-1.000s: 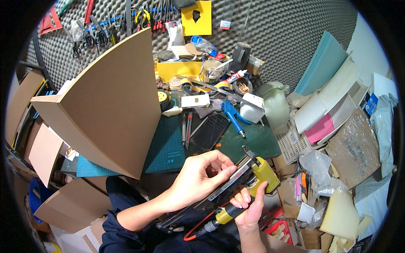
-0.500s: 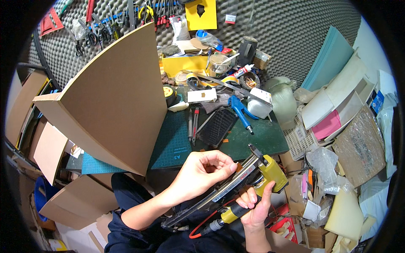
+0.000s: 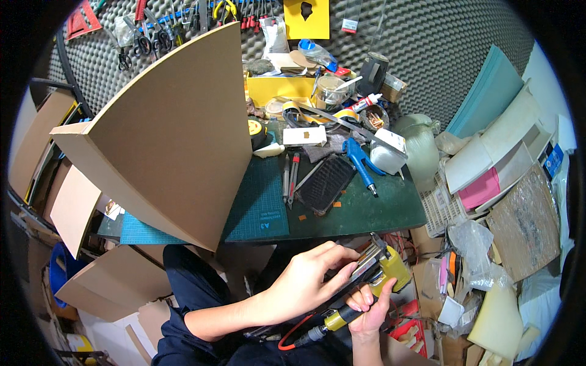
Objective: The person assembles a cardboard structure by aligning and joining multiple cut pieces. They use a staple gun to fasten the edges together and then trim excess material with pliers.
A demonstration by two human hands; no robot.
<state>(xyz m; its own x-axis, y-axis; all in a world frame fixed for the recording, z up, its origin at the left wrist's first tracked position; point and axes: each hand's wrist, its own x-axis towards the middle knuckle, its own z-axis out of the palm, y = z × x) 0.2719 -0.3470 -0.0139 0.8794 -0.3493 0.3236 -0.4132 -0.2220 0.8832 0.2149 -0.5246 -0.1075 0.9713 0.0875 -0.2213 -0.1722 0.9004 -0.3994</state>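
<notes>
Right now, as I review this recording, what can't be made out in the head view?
All in the head view:
- Whether the left grip holds anything: its back and fingers hide the palm side.
- The yellow-green tool: part of its handle is covered by the right grip.
- Part of the teal cutting mat: the brown panel blocks it.
- The top of the yellow sheet: cut off by the upper edge.

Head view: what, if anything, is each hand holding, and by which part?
The right hand holds the yellow-and-black power tool by its handle. The left hand is at the tool's metal rail; whether it grips there cannot be told.
</notes>
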